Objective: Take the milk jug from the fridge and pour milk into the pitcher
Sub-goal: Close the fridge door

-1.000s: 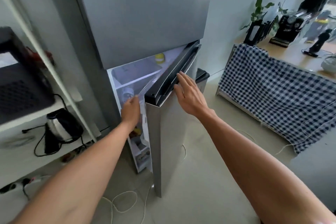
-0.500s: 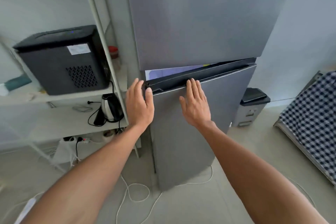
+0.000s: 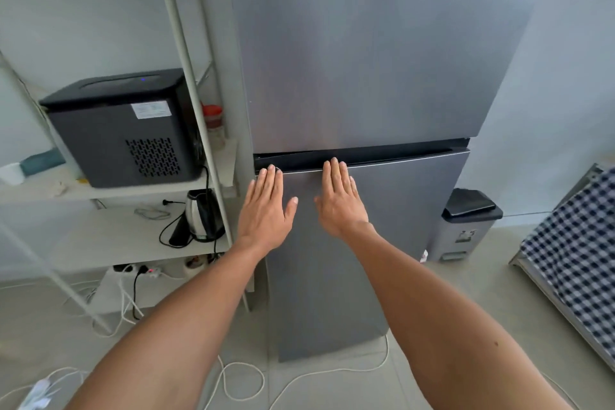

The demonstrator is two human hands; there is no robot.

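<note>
A tall grey two-door fridge (image 3: 366, 60) stands straight ahead, and its lower door (image 3: 399, 210) is closed. My left hand (image 3: 266, 210) lies flat against the upper left corner of that lower door, fingers together and holding nothing. My right hand (image 3: 341, 200) is pressed flat on the same door just to the right, fingertips at the dark handle groove (image 3: 382, 155). No milk jug and no pitcher are visible.
A white shelf rack (image 3: 186, 76) stands left of the fridge with a black appliance (image 3: 123, 130), a kettle (image 3: 201, 216) and a power strip (image 3: 143, 271) below. White cables (image 3: 243, 376) trail on the floor. A small bin (image 3: 466, 226) and a checkered cloth (image 3: 579, 253) are at the right.
The lower fridge door swung from open to fully closed. My left hand came out of the fridge and both hands now rest flat on the door front.
</note>
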